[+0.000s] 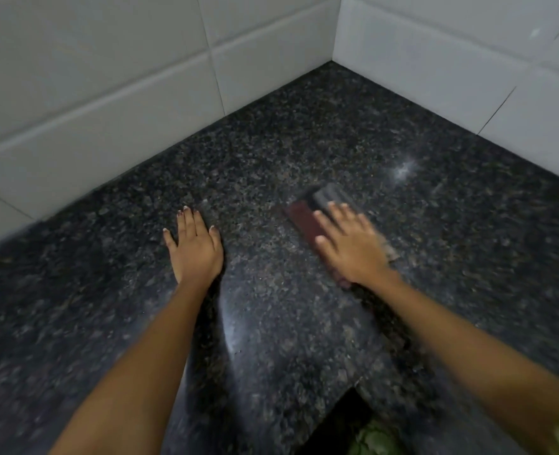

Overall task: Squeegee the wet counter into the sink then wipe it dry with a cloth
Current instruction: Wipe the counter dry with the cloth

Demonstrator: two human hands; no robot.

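The right hand lies flat, fingers spread, pressing a dark red and grey cloth onto the black granite counter, well out from the tiled wall corner; both are blurred, so this looks like the drying wipe. The left hand rests open, palm down on the counter, holding nothing, further from that corner along the left wall. No sink or squeegee shows. To dry well, keep the palm's weight even across the cloth, work in overlapping passes starting from the corner outward, and refold once the cloth feels soaked, or streaks may remain.
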